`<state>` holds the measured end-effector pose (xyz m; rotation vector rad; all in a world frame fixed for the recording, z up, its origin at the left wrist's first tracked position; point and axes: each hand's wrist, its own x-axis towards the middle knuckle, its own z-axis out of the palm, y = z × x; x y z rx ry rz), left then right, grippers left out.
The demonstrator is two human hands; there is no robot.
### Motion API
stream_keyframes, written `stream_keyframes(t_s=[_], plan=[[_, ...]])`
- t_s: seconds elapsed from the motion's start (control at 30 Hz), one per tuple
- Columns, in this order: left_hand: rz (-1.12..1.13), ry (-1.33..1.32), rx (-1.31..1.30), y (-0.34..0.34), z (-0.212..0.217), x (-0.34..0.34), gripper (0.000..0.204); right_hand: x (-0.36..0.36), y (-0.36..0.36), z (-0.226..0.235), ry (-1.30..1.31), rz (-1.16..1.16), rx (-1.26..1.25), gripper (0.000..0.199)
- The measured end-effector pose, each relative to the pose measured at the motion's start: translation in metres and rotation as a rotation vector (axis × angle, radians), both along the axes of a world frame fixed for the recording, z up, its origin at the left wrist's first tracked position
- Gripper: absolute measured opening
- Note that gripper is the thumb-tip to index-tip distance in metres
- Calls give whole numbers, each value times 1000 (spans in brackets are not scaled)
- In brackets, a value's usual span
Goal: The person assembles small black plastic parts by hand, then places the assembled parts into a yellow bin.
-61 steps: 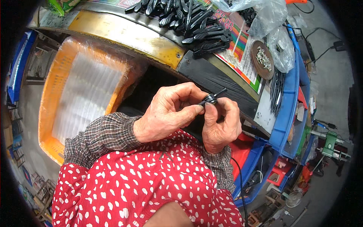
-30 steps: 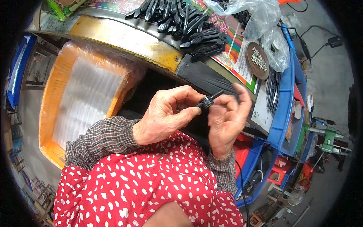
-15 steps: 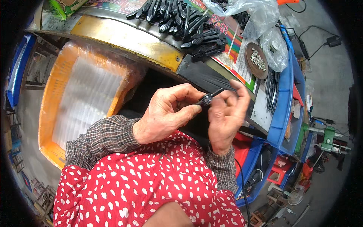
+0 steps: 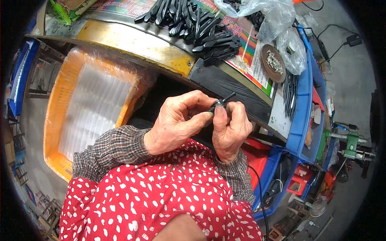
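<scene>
The left hand (image 4: 175, 121) pinches a slim, black, rod-shaped part (image 4: 229, 97); just beside, the right hand (image 4: 231, 130) grips its partly hidden middle, seemingly adjusting it; continuing needs steadiness.

Workshop, likely small-parts assembly: worn, metal-edged surface (image 4: 132, 42) with a heap of like black parts (image 4: 197, 24), dish (image 4: 278, 78) of small metal bits (image 4: 274, 62), blue bins (image 4: 298, 124), orange crate (image 4: 53, 132), green machine (image 4: 352, 146), corded adapter (image 4: 354, 40), grey floor (image 4: 354, 80).
</scene>
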<state>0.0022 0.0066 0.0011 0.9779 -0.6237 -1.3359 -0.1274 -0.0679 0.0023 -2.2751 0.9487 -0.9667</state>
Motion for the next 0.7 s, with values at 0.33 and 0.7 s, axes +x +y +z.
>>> stream_keyframes(t_s=[0.33,0.7], plan=[[-13,20,24,-1,2,1,18,-1,-4,3,-68,51,94,26],[-9,78,24,-1,1,-3,20,0,-2,-3,-39,13,26,20]])
